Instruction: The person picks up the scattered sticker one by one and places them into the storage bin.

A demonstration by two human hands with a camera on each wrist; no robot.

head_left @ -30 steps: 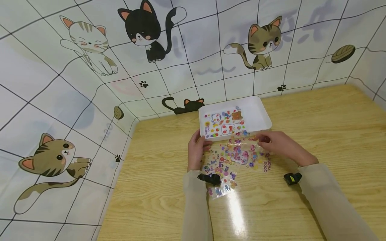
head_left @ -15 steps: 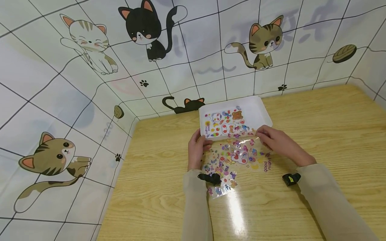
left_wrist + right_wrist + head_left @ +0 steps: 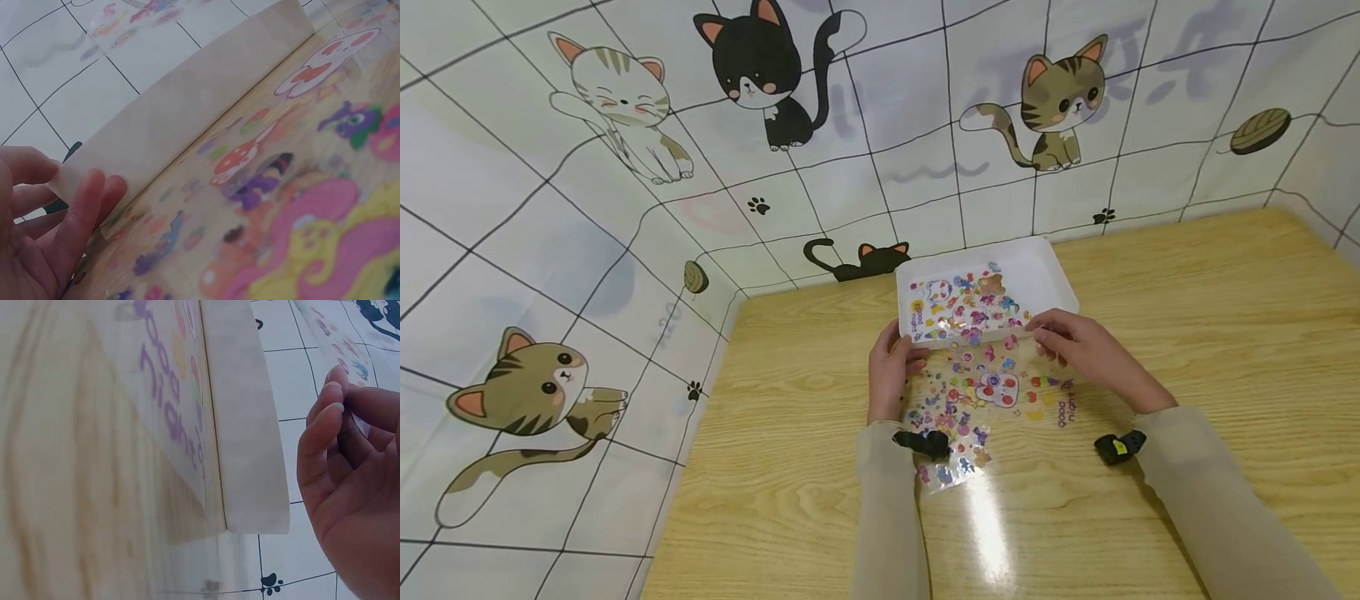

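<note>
A shallow white tray stands against the back wall, with a printed sticker sheet lying in its left part. My left hand holds the tray's front left corner, thumb and fingers on either side of the wall. Between thumb and fingertips my right hand pinches the edge of a clear sticker sheet, raised above the tray's front wall. More transparent sticker sheets lie overlapping on the table before the tray, one with a white rabbit, another with small colourful figures.
The wooden table spreads out on both sides of the arms. A wall covering with cartoon cats rises behind and to the left. Black wrist cameras sit on both wrists.
My right hand has moved slightly up, carrying the clear sticker sheet from above the table sheets to over the tray's front part. The left hand stays at the tray corner.
</note>
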